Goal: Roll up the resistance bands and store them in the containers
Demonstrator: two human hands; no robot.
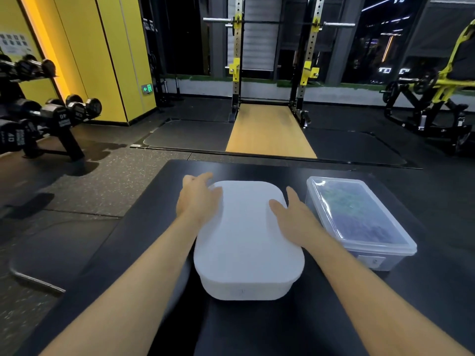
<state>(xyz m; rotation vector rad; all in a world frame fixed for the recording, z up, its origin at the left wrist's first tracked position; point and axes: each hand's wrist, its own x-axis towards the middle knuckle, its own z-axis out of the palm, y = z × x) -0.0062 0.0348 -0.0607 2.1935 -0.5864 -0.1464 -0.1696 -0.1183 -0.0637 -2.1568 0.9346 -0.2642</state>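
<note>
A white lidded container (248, 242) sits in the middle of the black table (334, 317). My left hand (199, 199) rests on its far left corner, fingers spread over the lid's edge. My right hand (295, 217) lies flat on the lid's right side, fingers apart. To the right stands a clear plastic container (359, 217) with its lid on; dark purple and green bands show through it. No loose band is visible.
A dumbbell rack (38, 119) stands at the left on the rubber floor. A squat rack (275, 60) with a wooden platform (270, 132) is straight ahead. A yellow weight machine (437, 93) is at the far right.
</note>
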